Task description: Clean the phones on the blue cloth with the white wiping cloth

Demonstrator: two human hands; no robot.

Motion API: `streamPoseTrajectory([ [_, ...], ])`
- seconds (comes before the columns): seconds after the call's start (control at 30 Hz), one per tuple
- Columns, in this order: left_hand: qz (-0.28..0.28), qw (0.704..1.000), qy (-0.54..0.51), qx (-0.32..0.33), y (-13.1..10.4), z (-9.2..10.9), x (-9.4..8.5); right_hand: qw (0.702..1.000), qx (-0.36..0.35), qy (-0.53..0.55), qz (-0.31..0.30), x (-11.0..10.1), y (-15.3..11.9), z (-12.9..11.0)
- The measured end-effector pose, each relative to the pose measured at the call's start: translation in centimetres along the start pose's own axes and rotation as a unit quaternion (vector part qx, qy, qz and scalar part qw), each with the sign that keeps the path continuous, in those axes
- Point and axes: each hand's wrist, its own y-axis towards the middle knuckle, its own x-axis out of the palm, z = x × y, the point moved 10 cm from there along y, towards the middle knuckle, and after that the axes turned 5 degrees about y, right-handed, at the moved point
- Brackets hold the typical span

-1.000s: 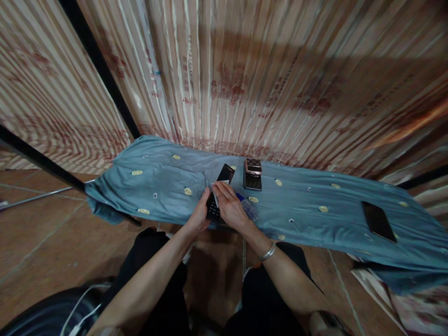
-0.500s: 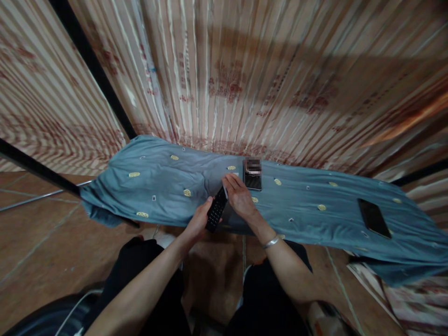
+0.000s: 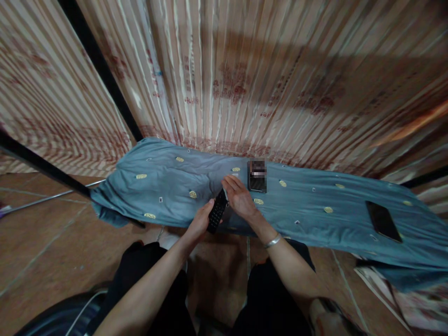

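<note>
A black remote control (image 3: pixel 217 214) with rows of small buttons is held tilted over the near edge of the cloth-covered surface. My left hand (image 3: pixel 202 218) grips its lower left side, the thumb along the edge. My right hand (image 3: pixel 240 198) is at the remote's upper end, its fingers together and bent over that end; what lies under the fingers is too small to make out. Just beyond my right hand, a dark phone-like device (image 3: pixel 257 182) with a partly blurred screen lies on the blue cloth (image 3: pixel 301 205).
Another black phone (image 3: pixel 383 221) lies at the right on the cloth. Striped curtains (image 3: pixel 227 70) hang behind the surface. Dark metal poles (image 3: pixel 101 70) stand at the left. My knees are below the near edge, above a tiled floor (image 3: pixel 45 233).
The view has shifted slightly, so the cloth and devices appear a little further right. Both hands stay at the remote, with hardly any change in their hold.
</note>
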Motion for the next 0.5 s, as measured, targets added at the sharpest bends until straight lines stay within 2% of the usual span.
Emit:
streamPoseTrajectory([
  [0.17,-0.018,1.0,0.009,-0.011,-0.1,-0.2,0.7,0.999,0.042,0.011,0.031,-1.0,0.2,2.7],
  [0.5,-0.047,0.999,-0.011,-0.011,-0.3,-0.4,2.1,0.994,0.08,0.008,0.073,-2.6,-0.6,4.7],
])
